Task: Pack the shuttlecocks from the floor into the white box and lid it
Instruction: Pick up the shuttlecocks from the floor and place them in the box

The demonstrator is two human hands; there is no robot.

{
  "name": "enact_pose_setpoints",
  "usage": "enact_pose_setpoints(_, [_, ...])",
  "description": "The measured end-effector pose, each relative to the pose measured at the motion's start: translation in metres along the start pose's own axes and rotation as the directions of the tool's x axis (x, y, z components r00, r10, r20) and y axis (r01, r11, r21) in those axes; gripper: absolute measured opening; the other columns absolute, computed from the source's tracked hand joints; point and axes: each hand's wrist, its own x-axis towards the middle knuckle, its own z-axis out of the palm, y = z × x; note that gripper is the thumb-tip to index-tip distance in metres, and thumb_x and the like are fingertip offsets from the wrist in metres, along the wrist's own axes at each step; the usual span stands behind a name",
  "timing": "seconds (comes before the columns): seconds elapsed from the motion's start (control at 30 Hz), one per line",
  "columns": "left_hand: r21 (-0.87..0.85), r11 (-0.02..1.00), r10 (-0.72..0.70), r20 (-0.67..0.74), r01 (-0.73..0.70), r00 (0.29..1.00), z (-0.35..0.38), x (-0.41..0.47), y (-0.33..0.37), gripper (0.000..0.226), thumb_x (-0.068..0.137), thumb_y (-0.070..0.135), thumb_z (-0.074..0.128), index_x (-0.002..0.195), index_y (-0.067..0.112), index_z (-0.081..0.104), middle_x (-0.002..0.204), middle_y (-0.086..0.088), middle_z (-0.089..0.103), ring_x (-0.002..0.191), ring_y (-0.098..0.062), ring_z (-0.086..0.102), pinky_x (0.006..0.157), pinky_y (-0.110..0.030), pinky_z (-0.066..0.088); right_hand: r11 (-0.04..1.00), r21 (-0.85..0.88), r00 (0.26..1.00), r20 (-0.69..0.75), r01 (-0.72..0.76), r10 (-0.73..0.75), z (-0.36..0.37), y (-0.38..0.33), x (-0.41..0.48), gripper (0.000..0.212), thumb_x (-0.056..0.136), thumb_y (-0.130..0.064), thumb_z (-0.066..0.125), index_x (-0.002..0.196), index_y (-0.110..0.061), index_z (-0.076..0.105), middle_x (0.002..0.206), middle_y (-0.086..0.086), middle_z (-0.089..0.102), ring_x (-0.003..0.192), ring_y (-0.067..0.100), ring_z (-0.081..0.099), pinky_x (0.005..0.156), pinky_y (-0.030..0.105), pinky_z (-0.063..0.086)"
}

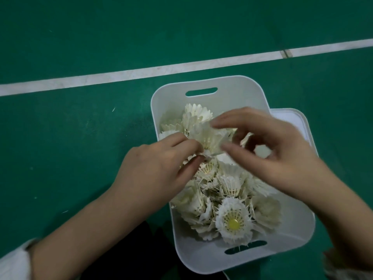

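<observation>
A white box point(201, 83) with slot handles at both ends stands on the green floor, filled with several white feather shuttlecocks point(230, 186). One with a yellow cork point(233, 223) faces up near the front. Above the pile my left hand point(159, 164) pinches the cork end of a shuttlecock point(210, 138). My right hand point(268, 150) hovers over the same shuttlecock, blurred, with index finger and thumb spread around its feathers. Whether they touch it I cannot tell. The white lid point(296, 120) lies flat under the box's right side, partly hidden.
Green court floor point(80, 138) surrounds the box, crossed by a white line point(141, 71) behind it. A few feather scraps point(113, 109) lie on the floor at left. My dark trouser leg point(129, 249) shows just in front of the box.
</observation>
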Motion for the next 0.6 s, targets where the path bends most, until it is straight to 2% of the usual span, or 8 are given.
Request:
enact_pose_setpoints(0.1, [-0.013,1.0,-0.003,-0.005,0.003,1.0,0.0,0.001,-0.003,0.029,0.088,0.043,0.042,0.089,0.027,0.066,0.079,0.011,0.061,0.054,-0.014,0.057,0.039,-0.031,0.046,0.989,-0.147,0.993,0.118,-0.011,0.029,0.015,0.01,0.005,0.025,0.082,-0.038,0.062,0.103,-0.025,0.066,0.105,-0.015,0.063,0.08,0.0,0.057,0.069,0.013,0.045])
enact_pose_setpoints(0.17, [-0.047,0.999,-0.01,0.001,0.01,1.0,-0.002,0.0,-0.002,0.03,0.088,0.045,0.041,0.094,0.027,0.065,0.08,0.012,0.061,0.054,-0.009,0.055,0.041,-0.03,0.047,0.968,-0.25,0.991,0.123,-0.019,0.051,0.02,0.016,0.008,0.016,0.083,-0.031,0.062,0.094,-0.021,0.068,0.093,-0.009,0.065,0.077,0.003,0.056,0.07,0.019,0.046])
enact_pose_setpoints(0.23, [-0.111,0.992,-0.062,0.012,0.063,0.998,-0.006,0.0,0.001,0.036,0.088,0.052,0.039,0.11,0.03,0.056,0.084,0.016,0.061,0.049,0.003,0.048,0.044,-0.022,0.045,0.96,-0.275,0.995,0.072,-0.042,0.064,0.017,0.017,0.008,0.003,0.084,-0.02,0.065,0.085,-0.019,0.067,0.084,-0.007,0.064,0.075,0.005,0.055,0.071,0.02,0.045])
enact_pose_setpoints(0.3, [-0.212,0.967,-0.139,0.012,0.138,0.99,-0.011,-0.001,0.002,0.044,0.086,0.061,0.031,0.12,0.036,0.04,0.081,0.021,0.055,0.048,0.004,0.049,0.047,-0.009,0.036,0.959,-0.259,0.99,-0.112,-0.117,0.091,0.005,0.015,0.01,0.01,0.085,-0.018,0.063,0.082,-0.027,0.063,0.08,-0.011,0.062,0.072,0.005,0.055,0.07,0.013,0.044])
enact_pose_setpoints(0.37, [-0.295,0.941,-0.174,-0.008,0.164,0.985,-0.016,-0.003,0.0,0.042,0.085,0.063,0.027,0.116,0.037,0.039,0.081,0.023,0.053,0.066,0.006,0.054,0.054,-0.008,0.038,0.926,-0.285,0.943,-0.288,-0.25,0.166,-0.011,0.021,0.013,0.008,0.088,-0.021,0.059,0.09,-0.027,0.065,0.083,-0.009,0.061,0.073,0.004,0.056,0.064,0.008,0.04])
enact_pose_setpoints(0.43, [-0.3,0.943,-0.167,-0.041,0.147,0.985,-0.022,-0.004,-0.002,0.034,0.086,0.06,0.032,0.104,0.034,0.045,0.082,0.021,0.054,0.079,0.002,0.054,0.066,-0.006,0.039,0.821,-0.421,0.902,-0.36,-0.386,0.239,-0.022,0.039,0.016,0.016,0.09,-0.02,0.056,0.098,-0.013,0.069,0.094,0.003,0.066,0.082,0.02,0.06,0.068,0.019,0.039])
enact_pose_setpoints(0.5, [-0.273,0.956,-0.134,-0.07,0.11,0.989,-0.027,-0.004,-0.003,0.029,0.085,0.056,0.039,0.095,0.031,0.048,0.081,0.019,0.054,0.084,-0.001,0.053,0.072,-0.007,0.04,0.733,-0.52,0.893,-0.342,-0.439,0.293,-0.02,0.058,0.018,0.02,0.091,-0.017,0.055,0.099,-0.005,0.069,0.099,0.013,0.067,0.088,0.031,0.06,0.072,0.03,0.039])
enact_pose_setpoints(0.6, [-0.254,0.965,-0.093,-0.086,0.068,0.992,-0.032,-0.003,-0.004,0.027,0.083,0.052,0.048,0.092,0.027,0.05,0.084,0.018,0.051,0.081,0.003,0.05,0.074,-0.007,0.038,0.689,-0.562,0.887,-0.24,-0.458,0.395,0.001,0.076,0.016,0.022,0.091,-0.016,0.053,0.097,-0.003,0.07,0.096,0.016,0.068,0.086,0.033,0.06,0.075,0.035,0.044])
